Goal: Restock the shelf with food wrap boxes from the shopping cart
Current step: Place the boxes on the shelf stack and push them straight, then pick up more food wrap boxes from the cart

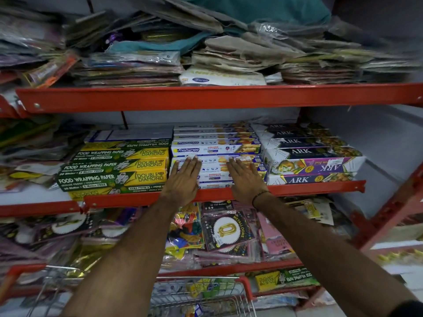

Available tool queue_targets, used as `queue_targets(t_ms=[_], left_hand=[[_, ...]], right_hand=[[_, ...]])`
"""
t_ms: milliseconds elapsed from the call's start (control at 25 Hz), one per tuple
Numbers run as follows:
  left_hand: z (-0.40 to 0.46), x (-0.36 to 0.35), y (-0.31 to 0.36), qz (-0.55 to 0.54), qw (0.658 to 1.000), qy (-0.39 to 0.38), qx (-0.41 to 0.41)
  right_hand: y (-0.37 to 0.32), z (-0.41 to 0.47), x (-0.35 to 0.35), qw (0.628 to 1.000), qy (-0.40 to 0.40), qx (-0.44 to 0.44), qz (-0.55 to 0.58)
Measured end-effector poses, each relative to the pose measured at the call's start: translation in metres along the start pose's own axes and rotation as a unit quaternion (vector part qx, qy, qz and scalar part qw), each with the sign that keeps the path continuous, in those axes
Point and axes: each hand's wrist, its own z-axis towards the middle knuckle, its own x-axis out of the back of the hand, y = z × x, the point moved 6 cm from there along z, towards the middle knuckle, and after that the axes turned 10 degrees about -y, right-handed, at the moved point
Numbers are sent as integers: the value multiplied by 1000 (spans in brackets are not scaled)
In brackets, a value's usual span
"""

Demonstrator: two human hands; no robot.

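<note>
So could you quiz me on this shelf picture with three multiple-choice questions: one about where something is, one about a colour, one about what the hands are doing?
1. Where do the dark ARK boxes sit relative to the white Freshwrapp boxes?
A. to their right
B. to their left
C. on the shelf above

2. What colour is the shelf edge?
A. blue
B. red-orange
C. white

3. What are the hands doing?
A. each gripping a box lifted off the shelf
B. hanging at the person's sides
C. lying flat, fingers extended, on the Freshwrapp boxes

Answers:
1. A, the ARK stack fills the right end of the middle shelf, beside the Freshwrapp stack.
2. B, every metal lip across the rack is red-orange.
3. C, the left hand and right hand rest palm-down on the front boxes, not closed around anything.
</note>
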Motion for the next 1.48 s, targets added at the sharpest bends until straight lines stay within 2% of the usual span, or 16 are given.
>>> queue_targets(t_ms=[80, 160, 240, 360, 440, 560, 720, 800, 880, 1040, 1120, 1240, 1320, 1480], left_hand=[[-5, 1, 5, 6, 1000, 7, 19], [-20, 1, 16, 5, 998, 47, 29], [-48, -4, 36, -15, 994, 104, 21], [-110, -44, 60, -54, 984, 166, 26], [-159, -107, 66, -79, 986, 138, 45], [-228, -217, 63, -119, 989, 14, 89], [-290, -358, 49, -211, 944, -191, 169], [-315, -421, 42, -253, 915, -241, 203], [-334, -470, 36, -258, 901, -273, 216], [-317, -540, 26, -216, 911, -296, 190], [-298, -563, 27, -218, 918, -289, 164], [-279, -571, 35, -260, 924, -250, 126], [-276, -571, 34, -241, 935, -224, 133], [-287, -559, 40, -197, 933, -263, 147]], right_hand=[[1, -8, 1, 1000, 18, -1, -11], [-3, -24, 5, 997, 76, 15, -30], [-21, -49, -1, 988, 135, 65, -29], [-60, -96, -46, 965, 196, 171, 40], [-95, -120, -105, 963, 138, 227, 53], [-148, -145, -205, 962, -1, 263, 78], [-208, -160, -340, 940, -185, 255, 133], [-230, -160, -400, 926, -245, 250, 144], [-249, -156, -447, 919, -281, 243, 136], [-282, -137, -525, 922, -289, 245, 83], [-289, -130, -547, 935, -252, 244, 58], [-289, -124, -556, 947, -202, 243, 58], [-287, -124, -556, 947, -195, 243, 78], [-263, -138, -543, 945, -230, 210, 101]])
